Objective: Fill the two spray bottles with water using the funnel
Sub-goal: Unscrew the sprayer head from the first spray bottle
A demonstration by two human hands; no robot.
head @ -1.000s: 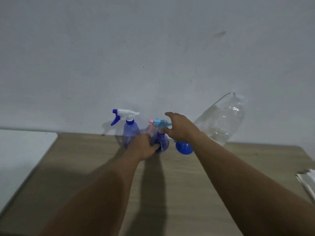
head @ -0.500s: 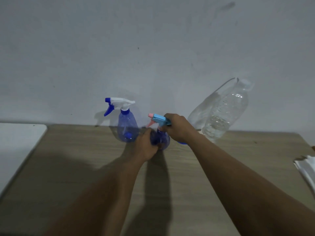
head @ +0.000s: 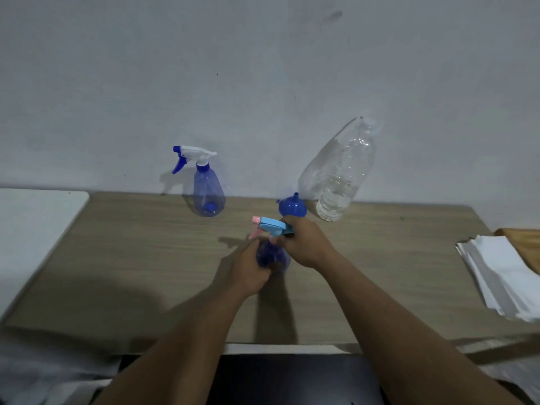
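Observation:
A small blue spray bottle (head: 273,257) with a light-blue and pink trigger head (head: 270,225) stands mid-table. My left hand (head: 251,271) grips its body from the left. My right hand (head: 305,244) holds the trigger head from the right. A second blue spray bottle (head: 209,194) with a white and blue trigger stands at the back left by the wall. A blue funnel (head: 292,206) lies mouth down behind my right hand. Beside it a clear plastic water bottle (head: 340,182), partly filled, leans toward the wall.
The wooden table (head: 131,258) runs to a grey wall at the back. A stack of white paper (head: 505,276) lies at the right edge, next to a brown wooden object (head: 523,241). A white surface (head: 35,217) adjoins the table on the left.
Both hands have drawn the pink-and-blue spray bottle from the back of the table toward me. The funnel, hidden behind my right hand half a second ago, now shows. The view has tilted down.

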